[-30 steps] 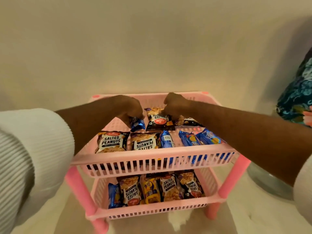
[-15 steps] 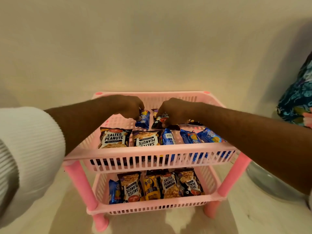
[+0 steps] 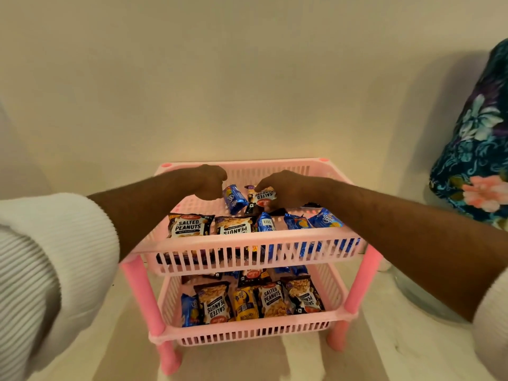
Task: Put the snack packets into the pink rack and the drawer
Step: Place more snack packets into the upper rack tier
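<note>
The pink rack (image 3: pixel 247 242) has two slatted shelves, both holding snack packets. My left hand (image 3: pixel 209 182) reaches over the back of the top shelf with fingers curled, touching the top edge of a tilted blue biscuit packet (image 3: pixel 233 199). My right hand (image 3: pixel 280 189) grips a salted peanuts packet (image 3: pixel 264 195) beside it, lifted a little. Along the top shelf's front lie two salted peanuts packets (image 3: pixel 189 226) and several blue biscuit packets (image 3: pixel 325 218). The lower shelf (image 3: pixel 247 327) holds several peanut, yellow and blue packets. No drawer is in view.
The rack stands on a pale floor against a plain cream wall. A floral blue cloth (image 3: pixel 478 149) hangs at the right edge, above a round metal vessel (image 3: pixel 417 292) near the rack's right leg.
My left hand has risen and the blue biscuit packet has tilted up. My right hand has closed on the peanuts packet and lifted it slightly. The camera has pulled back a little.
</note>
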